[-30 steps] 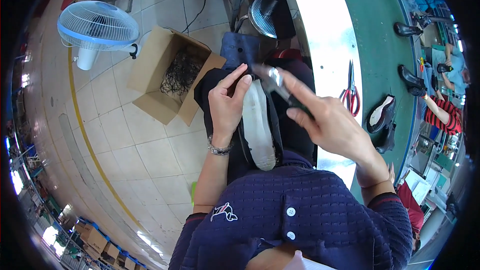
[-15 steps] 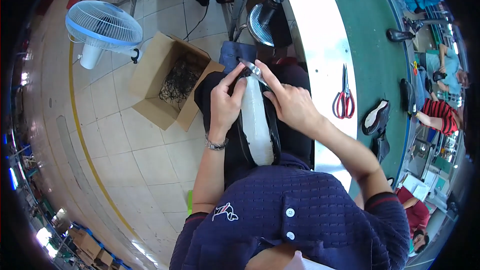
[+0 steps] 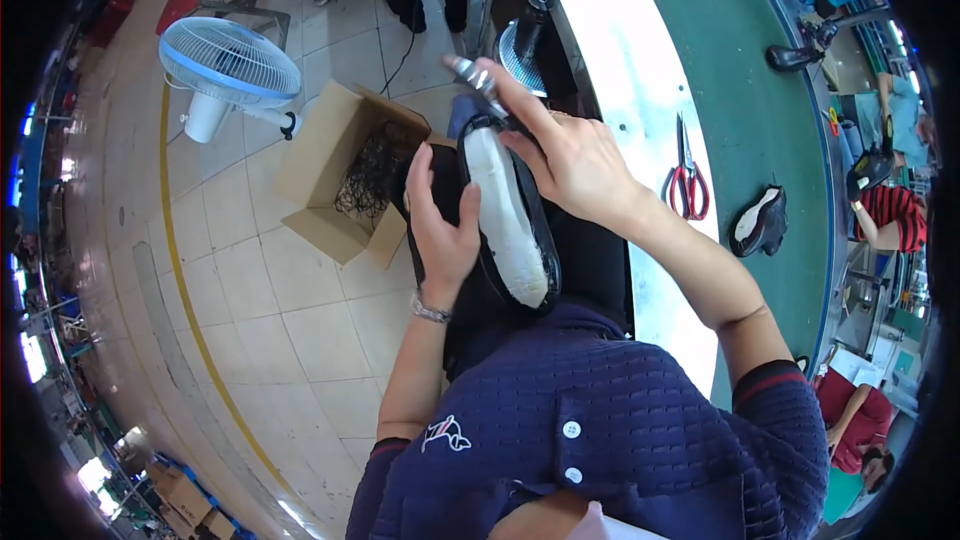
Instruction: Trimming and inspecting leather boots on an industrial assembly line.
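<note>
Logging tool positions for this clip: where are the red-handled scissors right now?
In the head view, the scissors lie on the green conveyor belt to the person's right, just beyond the right hand, with a black shoe beside them.

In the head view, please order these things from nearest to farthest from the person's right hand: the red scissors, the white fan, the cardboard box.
From the right hand:
1. Red scissors, on the green belt just to its right.
2. Cardboard box, on the floor to its left.
3. White fan, farther left, beyond the box.
</note>
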Action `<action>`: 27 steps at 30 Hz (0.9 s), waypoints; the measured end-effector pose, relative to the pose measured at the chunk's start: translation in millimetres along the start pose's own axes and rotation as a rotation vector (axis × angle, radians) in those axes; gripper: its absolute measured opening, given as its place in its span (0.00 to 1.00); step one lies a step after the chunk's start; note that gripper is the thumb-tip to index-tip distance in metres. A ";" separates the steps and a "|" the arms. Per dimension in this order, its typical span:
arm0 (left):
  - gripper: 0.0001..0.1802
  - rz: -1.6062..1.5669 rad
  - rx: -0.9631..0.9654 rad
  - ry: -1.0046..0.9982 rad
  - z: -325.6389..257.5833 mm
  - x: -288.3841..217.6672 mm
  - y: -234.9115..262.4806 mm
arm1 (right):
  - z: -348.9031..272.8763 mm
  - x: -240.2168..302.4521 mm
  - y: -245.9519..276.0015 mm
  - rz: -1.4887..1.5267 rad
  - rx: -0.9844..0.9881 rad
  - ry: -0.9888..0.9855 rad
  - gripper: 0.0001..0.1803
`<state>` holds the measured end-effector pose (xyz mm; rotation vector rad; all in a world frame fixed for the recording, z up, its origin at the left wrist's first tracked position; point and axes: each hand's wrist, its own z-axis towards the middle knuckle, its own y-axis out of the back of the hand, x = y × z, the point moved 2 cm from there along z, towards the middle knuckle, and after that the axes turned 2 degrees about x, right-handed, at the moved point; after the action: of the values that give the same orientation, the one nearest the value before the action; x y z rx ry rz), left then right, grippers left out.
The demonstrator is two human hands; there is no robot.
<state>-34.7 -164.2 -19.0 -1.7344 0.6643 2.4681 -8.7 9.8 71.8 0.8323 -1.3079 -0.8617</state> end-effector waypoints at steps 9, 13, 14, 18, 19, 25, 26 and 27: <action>0.22 0.381 0.221 -0.514 12.8 -43.2 -94.2 | -12.1 -35.2 41.7 0.096 -0.026 -0.178 0.31; 0.32 0.451 0.653 -0.285 72.6 -46.0 -124.0 | -54.1 -63.9 69.1 0.322 -0.170 -0.483 0.30; 0.32 0.396 0.712 -0.242 95.8 -38.1 -120.7 | -63.5 -66.8 71.5 0.475 -0.106 -0.552 0.29; 0.27 0.248 0.937 -0.117 163.4 -16.0 -107.1 | -110.2 -86.3 59.3 0.847 0.064 -0.689 0.33; 0.27 0.244 0.945 -0.126 163.0 -14.5 -112.0 | -122.4 -93.0 50.1 0.907 0.098 -0.727 0.34; 0.12 0.660 0.619 -0.371 130.5 -14.1 -134.6 | -120.9 -92.6 39.2 0.999 0.241 -0.780 0.33; 0.14 0.556 0.522 -0.403 130.4 -17.0 -133.7 | -114.3 -94.6 38.9 0.979 0.267 -0.742 0.33; 0.14 0.562 0.521 -0.400 131.8 -17.9 -133.9 | -108.8 -98.2 36.8 0.982 0.270 -0.738 0.33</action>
<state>-106.9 9.9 -8.2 -0.9154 1.7217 2.4886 95.7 117.1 51.6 -0.0463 -2.2221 -0.1680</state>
